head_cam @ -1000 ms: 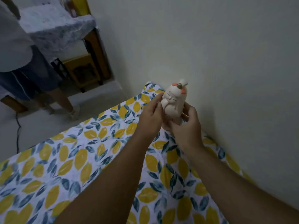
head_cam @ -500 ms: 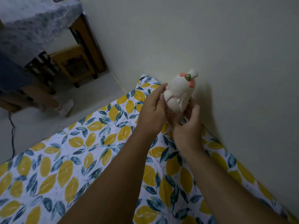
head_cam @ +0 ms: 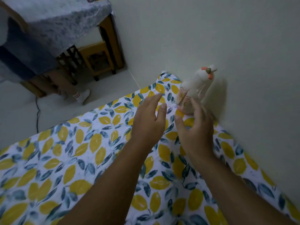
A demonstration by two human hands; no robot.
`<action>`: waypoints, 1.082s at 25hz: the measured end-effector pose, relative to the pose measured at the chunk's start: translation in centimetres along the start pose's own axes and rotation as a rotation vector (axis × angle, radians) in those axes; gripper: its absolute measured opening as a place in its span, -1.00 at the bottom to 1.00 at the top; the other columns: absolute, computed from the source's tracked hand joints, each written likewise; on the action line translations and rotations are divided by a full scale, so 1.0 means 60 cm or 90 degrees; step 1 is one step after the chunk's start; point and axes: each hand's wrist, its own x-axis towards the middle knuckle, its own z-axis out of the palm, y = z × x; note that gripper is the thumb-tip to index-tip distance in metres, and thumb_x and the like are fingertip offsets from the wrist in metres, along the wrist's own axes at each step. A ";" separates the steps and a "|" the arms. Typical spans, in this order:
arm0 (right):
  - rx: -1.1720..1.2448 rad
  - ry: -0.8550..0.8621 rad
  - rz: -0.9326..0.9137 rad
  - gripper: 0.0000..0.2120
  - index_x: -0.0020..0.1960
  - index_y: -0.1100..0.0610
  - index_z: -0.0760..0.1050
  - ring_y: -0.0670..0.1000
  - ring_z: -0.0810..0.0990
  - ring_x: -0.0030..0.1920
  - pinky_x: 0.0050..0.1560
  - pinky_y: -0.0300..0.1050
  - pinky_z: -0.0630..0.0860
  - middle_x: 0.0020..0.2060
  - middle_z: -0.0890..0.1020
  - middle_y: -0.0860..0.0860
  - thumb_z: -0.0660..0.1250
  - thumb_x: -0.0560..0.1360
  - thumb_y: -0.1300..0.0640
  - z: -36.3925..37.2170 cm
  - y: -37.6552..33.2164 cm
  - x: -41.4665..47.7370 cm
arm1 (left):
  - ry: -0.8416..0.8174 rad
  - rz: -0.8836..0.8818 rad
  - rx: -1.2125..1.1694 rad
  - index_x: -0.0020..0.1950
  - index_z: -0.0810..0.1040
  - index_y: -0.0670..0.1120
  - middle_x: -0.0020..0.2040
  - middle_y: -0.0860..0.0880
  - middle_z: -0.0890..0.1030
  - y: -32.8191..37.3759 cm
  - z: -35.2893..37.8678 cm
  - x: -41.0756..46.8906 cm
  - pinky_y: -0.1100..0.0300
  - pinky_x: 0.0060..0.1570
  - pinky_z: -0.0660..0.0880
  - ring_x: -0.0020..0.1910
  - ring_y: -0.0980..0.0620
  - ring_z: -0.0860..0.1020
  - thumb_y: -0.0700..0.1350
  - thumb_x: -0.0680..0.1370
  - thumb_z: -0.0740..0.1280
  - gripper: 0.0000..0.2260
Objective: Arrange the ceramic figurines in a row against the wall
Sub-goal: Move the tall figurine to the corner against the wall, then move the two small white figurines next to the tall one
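Note:
One white ceramic figurine [head_cam: 197,86] with orange and olive bits on its head stands upright on the lemon-print cloth [head_cam: 68,159], close against the pale wall [head_cam: 211,38]. My right hand [head_cam: 194,127] hovers just in front of the figurine's base with fingers spread, holding nothing; its fingertips hide the figurine's foot. My left hand [head_cam: 149,120] is open and apart from the figurine, to its left above the cloth. No other figurine is in view.
The cloth's far corner ends near the wall beyond the figurine. Past it are a bare floor, a wooden table [head_cam: 112,38] under a grey cover, a wooden stool [head_cam: 97,59], a black cable [head_cam: 37,114], and another person's legs [head_cam: 71,91].
Both hands held the figurine up in the air; it has since been set down by the wall. Both hands have let go and pulled back, the left one farther.

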 end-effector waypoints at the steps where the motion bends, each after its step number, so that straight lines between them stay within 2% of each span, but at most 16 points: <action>1: -0.028 -0.064 -0.041 -0.39 0.52 0.06 0.34 0.07 0.36 0.48 0.42 0.16 0.36 0.46 0.45 0.03 0.29 0.56 -0.19 0.000 -0.027 -0.031 | 0.014 -0.006 0.045 0.53 0.36 0.03 0.53 0.02 0.39 -0.017 -0.031 -0.041 -0.10 0.51 0.19 0.55 0.03 0.23 0.11 0.69 0.13 -0.57; 5: -0.123 -0.311 -0.133 -0.41 0.57 -0.06 0.27 0.03 0.14 0.60 0.56 0.19 0.09 0.58 0.28 -0.06 0.10 0.60 -0.24 0.033 -0.145 -0.173 | 0.036 -0.100 0.183 0.57 0.30 -0.05 0.59 -0.01 0.29 -0.093 -0.165 -0.217 -0.05 0.57 -0.02 0.61 0.01 0.09 0.16 0.65 0.04 -0.46; 8: -0.156 -0.432 -0.201 -0.41 0.59 -0.10 0.22 -0.03 0.03 0.62 0.59 0.13 -0.07 0.61 0.18 -0.11 0.03 0.60 -0.26 0.064 -0.236 -0.288 | 0.044 -0.182 0.236 0.60 0.23 -0.05 0.62 -0.01 0.21 -0.149 -0.259 -0.351 -0.02 0.58 -0.11 0.63 0.00 0.02 0.18 0.66 0.03 -0.44; 11: -0.161 -0.508 -0.272 -0.40 0.60 -0.10 0.19 -0.02 0.00 0.63 0.58 0.10 -0.11 0.62 0.17 -0.09 0.04 0.60 -0.25 0.102 -0.304 -0.391 | 0.057 -0.249 0.270 0.62 0.16 -0.03 0.64 0.01 0.14 -0.193 -0.339 -0.464 -0.01 0.58 -0.17 0.63 0.00 -0.05 0.22 0.65 0.02 -0.41; 14: -0.161 -0.560 -0.350 -0.36 0.61 -0.10 0.17 0.03 0.03 0.63 0.60 0.14 -0.04 0.62 0.18 -0.05 0.15 0.58 -0.26 0.139 -0.348 -0.482 | 0.092 -0.298 0.283 0.63 0.13 -0.03 0.65 0.00 0.11 -0.240 -0.405 -0.555 -0.05 0.57 -0.19 0.63 -0.03 -0.08 0.22 0.60 0.05 -0.36; 16: -0.186 -0.576 -0.395 -0.32 0.61 -0.07 0.16 0.08 0.05 0.63 0.58 0.15 -0.02 0.62 0.17 0.00 0.22 0.57 -0.25 0.167 -0.363 -0.523 | 0.107 -0.344 0.318 0.64 0.08 -0.02 0.65 -0.05 0.07 -0.281 -0.441 -0.593 -0.13 0.57 -0.13 0.63 -0.09 -0.08 0.25 0.55 0.16 -0.28; 18: -0.233 -0.608 -0.417 -0.29 0.62 -0.05 0.11 0.12 0.05 0.63 0.57 0.14 0.02 0.63 0.12 0.05 0.30 0.57 -0.16 0.199 -0.370 -0.551 | 0.087 -0.418 0.323 0.65 -0.03 0.04 0.66 -0.07 0.03 -0.327 -0.465 -0.613 -0.21 0.55 0.03 0.63 -0.17 -0.05 0.28 0.49 0.30 -0.15; 21: -0.227 -0.688 -0.316 -0.26 0.63 -0.06 0.06 0.12 0.04 0.62 0.50 0.15 0.26 0.65 0.06 0.04 0.38 0.59 0.13 0.237 -0.365 -0.568 | 0.084 -0.465 0.214 0.64 -0.10 0.08 0.64 -0.07 0.11 -0.370 -0.472 -0.622 -0.16 0.38 0.40 0.58 -0.16 0.16 0.18 0.48 0.46 -0.06; 23: -0.166 -0.696 -0.261 -0.27 0.61 -0.06 0.13 0.14 0.11 0.61 0.42 0.16 0.36 0.64 0.12 0.04 0.38 0.57 0.28 0.245 -0.359 -0.571 | 0.136 -0.428 0.161 0.64 0.04 0.07 0.59 -0.06 0.24 -0.385 -0.471 -0.628 -0.08 0.28 0.50 0.51 -0.12 0.31 -0.03 0.53 0.47 -0.18; 24: -0.156 -0.685 -0.265 -0.28 0.60 -0.05 0.17 0.15 0.16 0.59 0.40 0.16 0.38 0.62 0.18 0.06 0.40 0.56 0.28 0.245 -0.362 -0.572 | 0.168 -0.404 0.142 0.62 0.14 0.05 0.56 -0.06 0.32 -0.389 -0.474 -0.630 -0.03 0.27 0.50 0.47 -0.11 0.37 -0.11 0.55 0.45 -0.26; 27: -0.069 -0.609 -0.242 -0.32 0.52 -0.02 0.31 0.08 0.40 0.43 0.27 0.00 0.46 0.45 0.41 0.03 0.51 0.48 0.04 0.216 -0.386 -0.555 | 0.208 -0.330 0.120 0.53 0.35 -0.04 0.42 -0.07 0.50 -0.370 -0.483 -0.619 0.14 0.17 0.47 0.36 -0.08 0.49 -0.15 0.54 0.45 -0.42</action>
